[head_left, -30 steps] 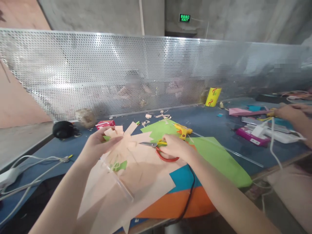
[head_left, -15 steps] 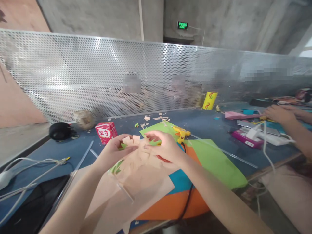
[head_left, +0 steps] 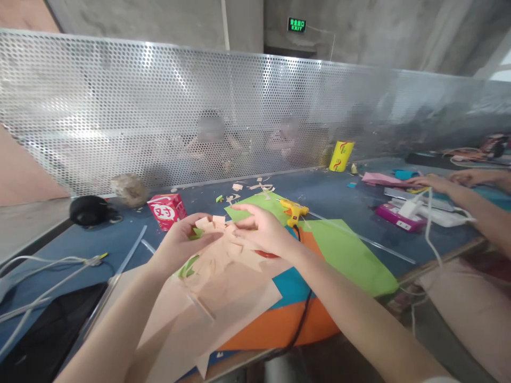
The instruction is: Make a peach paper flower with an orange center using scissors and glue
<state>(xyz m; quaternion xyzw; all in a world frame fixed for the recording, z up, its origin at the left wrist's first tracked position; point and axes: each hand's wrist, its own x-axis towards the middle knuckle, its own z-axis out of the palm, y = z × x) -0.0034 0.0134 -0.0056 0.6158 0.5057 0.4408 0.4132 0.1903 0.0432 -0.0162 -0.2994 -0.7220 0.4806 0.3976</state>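
Note:
My left hand (head_left: 181, 246) is closed on small pieces of beige paper (head_left: 218, 219), its thumb along their near side. Opposite it, my right hand (head_left: 265, 230) bends its fingers around the other side of the beige paper; its fingertips pinch an edge there. Under both hands lie large beige paper sheets (head_left: 187, 330) with loose beige scraps on top and a few green bits (head_left: 187, 267). A red object (head_left: 266, 254) shows partly beneath my right wrist. Just beyond that hand lies a yellow glue gun (head_left: 294, 211), its black cord trailing toward the table edge.
Green card (head_left: 355, 255), orange card (head_left: 275, 332) and blue card (head_left: 293, 287) lie right. A red box (head_left: 166, 211) and clear sticks (head_left: 136, 250) are left. A yellow packet (head_left: 341, 156) stands by the perforated screen (head_left: 120, 117). Another person's hands (head_left: 439, 183) work beyond a purple power strip (head_left: 400, 217).
The whole view has shifted slightly, so things sit higher and further left. My hands stay at the paper with little change. The other person's hands at right have moved apart.

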